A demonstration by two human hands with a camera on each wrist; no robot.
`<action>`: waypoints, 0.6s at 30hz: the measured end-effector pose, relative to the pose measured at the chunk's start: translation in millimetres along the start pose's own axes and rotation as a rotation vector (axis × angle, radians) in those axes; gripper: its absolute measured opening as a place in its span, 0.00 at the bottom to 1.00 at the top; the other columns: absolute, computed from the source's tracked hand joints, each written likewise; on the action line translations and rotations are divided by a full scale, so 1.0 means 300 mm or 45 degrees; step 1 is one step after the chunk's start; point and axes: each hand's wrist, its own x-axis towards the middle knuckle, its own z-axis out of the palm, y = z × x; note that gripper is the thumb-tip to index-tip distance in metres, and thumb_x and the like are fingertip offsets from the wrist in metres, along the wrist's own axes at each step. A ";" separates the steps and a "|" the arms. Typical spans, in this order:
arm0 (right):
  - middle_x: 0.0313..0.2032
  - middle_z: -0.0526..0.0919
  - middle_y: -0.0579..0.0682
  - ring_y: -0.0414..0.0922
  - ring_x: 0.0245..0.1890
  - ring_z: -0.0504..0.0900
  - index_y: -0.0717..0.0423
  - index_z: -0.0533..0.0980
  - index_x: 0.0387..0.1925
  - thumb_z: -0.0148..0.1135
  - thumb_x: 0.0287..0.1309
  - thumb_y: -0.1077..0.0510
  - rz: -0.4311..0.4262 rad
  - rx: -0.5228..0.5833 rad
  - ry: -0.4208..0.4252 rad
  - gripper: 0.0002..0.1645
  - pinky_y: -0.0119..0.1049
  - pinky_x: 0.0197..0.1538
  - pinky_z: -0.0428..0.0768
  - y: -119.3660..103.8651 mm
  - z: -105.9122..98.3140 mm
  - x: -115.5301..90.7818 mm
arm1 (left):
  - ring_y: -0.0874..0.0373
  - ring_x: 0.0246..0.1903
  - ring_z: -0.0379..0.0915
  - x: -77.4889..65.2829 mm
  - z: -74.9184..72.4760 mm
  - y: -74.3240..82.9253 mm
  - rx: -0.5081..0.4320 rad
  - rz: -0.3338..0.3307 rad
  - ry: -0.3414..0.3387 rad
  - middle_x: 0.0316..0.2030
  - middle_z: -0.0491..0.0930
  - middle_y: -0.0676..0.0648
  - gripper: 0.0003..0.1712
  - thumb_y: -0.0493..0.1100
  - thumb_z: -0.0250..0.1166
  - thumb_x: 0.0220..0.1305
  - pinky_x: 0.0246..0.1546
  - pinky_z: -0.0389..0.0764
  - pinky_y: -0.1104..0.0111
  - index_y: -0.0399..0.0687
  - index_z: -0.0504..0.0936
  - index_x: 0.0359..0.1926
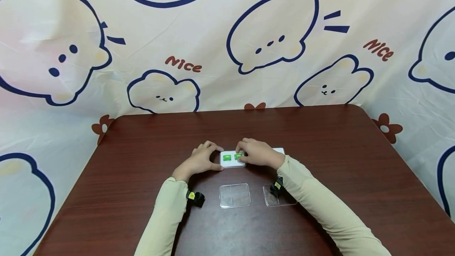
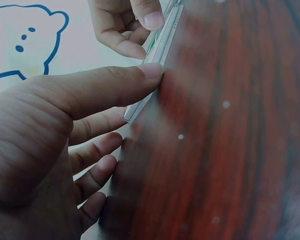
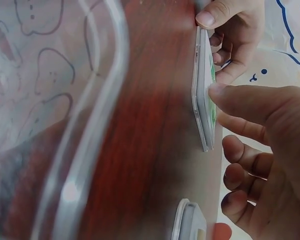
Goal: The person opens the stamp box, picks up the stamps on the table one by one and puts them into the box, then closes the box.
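Note:
A flat rectangular case (image 1: 232, 164) with a white inside and clear edges lies near the table's middle. Two small green rectangles show on its white face, a left one (image 1: 227, 158) and a right one (image 1: 237, 156). My left hand (image 1: 202, 159) holds the case at its left end, thumb on the near edge and forefinger at the far edge. Over the right end, my right hand (image 1: 259, 153) pinches at the right green rectangle with thumb and forefinger. In the right wrist view the thumb (image 3: 250, 102) touches the case's green-marked face.
Nearer me lie a clear plastic lid (image 1: 234, 196) and a second clear lid (image 1: 271, 200), partly under the right wrist. Another white case (image 1: 279, 150) sits behind the right hand, mostly hidden. A printed curtain (image 1: 213, 31) hangs behind the brown table (image 1: 160, 129).

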 end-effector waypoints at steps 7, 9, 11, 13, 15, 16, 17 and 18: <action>0.42 0.78 0.46 0.39 0.37 0.75 0.49 0.77 0.48 0.65 0.60 0.47 -0.034 0.049 0.037 0.18 0.36 0.39 0.77 0.009 -0.018 -0.039 | 0.48 0.60 0.61 0.004 0.004 0.003 0.005 0.006 0.002 0.60 0.67 0.46 0.35 0.53 0.74 0.51 0.60 0.60 0.49 0.55 0.74 0.61; 0.42 0.78 0.46 0.39 0.37 0.75 0.50 0.77 0.49 0.65 0.59 0.47 -0.049 0.087 0.035 0.18 0.35 0.39 0.76 0.011 -0.026 -0.058 | 0.47 0.60 0.61 0.003 0.003 0.005 0.000 0.009 0.002 0.61 0.67 0.46 0.35 0.53 0.74 0.51 0.60 0.60 0.48 0.54 0.74 0.61; 0.41 0.77 0.45 0.39 0.37 0.75 0.50 0.76 0.49 0.65 0.59 0.47 -0.066 0.133 0.021 0.20 0.34 0.38 0.75 0.011 -0.030 -0.079 | 0.47 0.60 0.61 0.002 0.002 0.007 -0.007 0.009 0.002 0.61 0.67 0.45 0.35 0.53 0.74 0.51 0.60 0.60 0.48 0.54 0.74 0.61; 0.41 0.77 0.45 0.39 0.36 0.75 0.51 0.76 0.51 0.66 0.59 0.47 -0.081 0.179 -0.005 0.21 0.34 0.39 0.75 0.010 -0.032 -0.099 | 0.47 0.60 0.61 0.001 0.000 0.008 -0.010 0.009 0.004 0.61 0.67 0.45 0.35 0.52 0.74 0.51 0.60 0.60 0.48 0.53 0.75 0.61; 0.42 0.77 0.46 0.40 0.38 0.76 0.53 0.75 0.53 0.66 0.58 0.47 -0.105 0.225 -0.039 0.24 0.34 0.41 0.76 0.004 -0.031 -0.120 | 0.47 0.60 0.61 0.000 -0.001 0.008 -0.013 0.009 0.006 0.61 0.67 0.45 0.35 0.52 0.74 0.51 0.60 0.60 0.48 0.53 0.75 0.61; 0.43 0.77 0.47 0.40 0.39 0.76 0.53 0.74 0.54 0.66 0.58 0.47 -0.116 0.242 -0.060 0.26 0.34 0.42 0.76 -0.001 -0.030 -0.131 | 0.47 0.60 0.61 -0.001 -0.001 0.008 -0.013 0.011 0.007 0.61 0.67 0.45 0.35 0.52 0.74 0.51 0.60 0.60 0.48 0.52 0.75 0.61; 0.43 0.77 0.47 0.41 0.40 0.77 0.53 0.73 0.55 0.67 0.58 0.47 -0.128 0.253 -0.082 0.27 0.35 0.43 0.76 -0.005 -0.028 -0.141 | 0.47 0.60 0.61 -0.001 -0.001 0.008 -0.012 0.012 0.008 0.61 0.67 0.45 0.35 0.52 0.74 0.51 0.60 0.60 0.48 0.53 0.75 0.61; 0.44 0.77 0.48 0.42 0.42 0.77 0.54 0.73 0.56 0.67 0.57 0.47 -0.141 0.268 -0.109 0.28 0.36 0.45 0.76 -0.012 -0.027 -0.152 | 0.47 0.60 0.61 -0.001 -0.001 0.007 -0.010 0.013 0.009 0.61 0.67 0.45 0.35 0.52 0.74 0.51 0.60 0.60 0.48 0.53 0.75 0.61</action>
